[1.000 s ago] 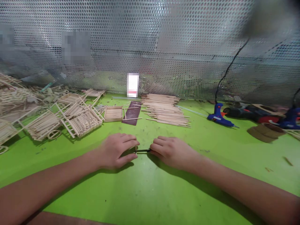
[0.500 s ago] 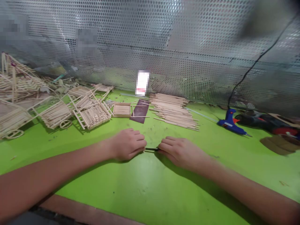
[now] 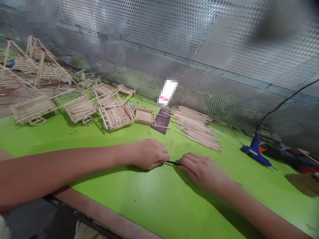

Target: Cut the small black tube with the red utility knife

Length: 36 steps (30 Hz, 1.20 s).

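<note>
My left hand (image 3: 151, 153) rests on the green table (image 3: 159, 202) with its fingers curled closed. My right hand (image 3: 201, 167) lies just to its right, fingers also curled. A thin black tool (image 3: 172, 162) spans the small gap between them, and both hands pinch an end of it. What else the left hand covers is hidden under its fingers. A pile of thin wooden sticks (image 3: 195, 127) lies beyond the hands. A dark brown sheet (image 3: 162, 120) sits left of that pile.
Several small stick-built carts (image 3: 82, 111) and frames stand at the left and far left. A blue glue gun (image 3: 256, 155) with a cable lies at the right beside dark tools (image 3: 291, 157). A perforated metal screen (image 3: 199, 49) closes the back. The table's near edge (image 3: 99, 219) runs bottom left.
The view has swung left and tilted, bringing more stick models into sight. Both hands stay closed on the black tool and sit slightly closer together.
</note>
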Motion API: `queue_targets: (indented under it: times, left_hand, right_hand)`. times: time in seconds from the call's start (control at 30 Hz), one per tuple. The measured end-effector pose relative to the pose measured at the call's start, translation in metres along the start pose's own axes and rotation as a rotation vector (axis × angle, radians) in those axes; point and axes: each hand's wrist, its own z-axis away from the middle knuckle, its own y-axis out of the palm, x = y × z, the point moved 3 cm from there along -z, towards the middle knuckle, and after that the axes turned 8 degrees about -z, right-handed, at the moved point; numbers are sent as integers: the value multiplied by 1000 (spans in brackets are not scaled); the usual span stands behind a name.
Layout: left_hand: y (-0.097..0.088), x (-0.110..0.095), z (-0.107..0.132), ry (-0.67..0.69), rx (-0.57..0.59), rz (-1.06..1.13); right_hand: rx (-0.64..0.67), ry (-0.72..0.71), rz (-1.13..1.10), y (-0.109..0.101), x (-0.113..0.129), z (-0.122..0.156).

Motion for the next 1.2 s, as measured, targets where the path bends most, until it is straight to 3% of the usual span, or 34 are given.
queue_targets:
  times: [0.13,0.37,0.5,0.77,1.03,1.2]
  left_hand:
    - [-1,4,10,-6,-9,4]
    - [-11,12,52,-46,-43,-57]
    - [-14,13,64,-71,-33,-91]
    - [-12,8,51,-264,10,-74]
    - [2,6,43,-294,-126,34]
    - [2,6,45,-322,-115,58]
  right_hand:
    - [-1,-11,4,1,4,-9]
    - [-1,9,-52,13,22,-47]
    - [-49,11,-31,20,29,-53]
    - [10,71,25,25,31,-52]
    - [39,57,80,25,32,-54]
    - [15,51,75,26,28,-49]
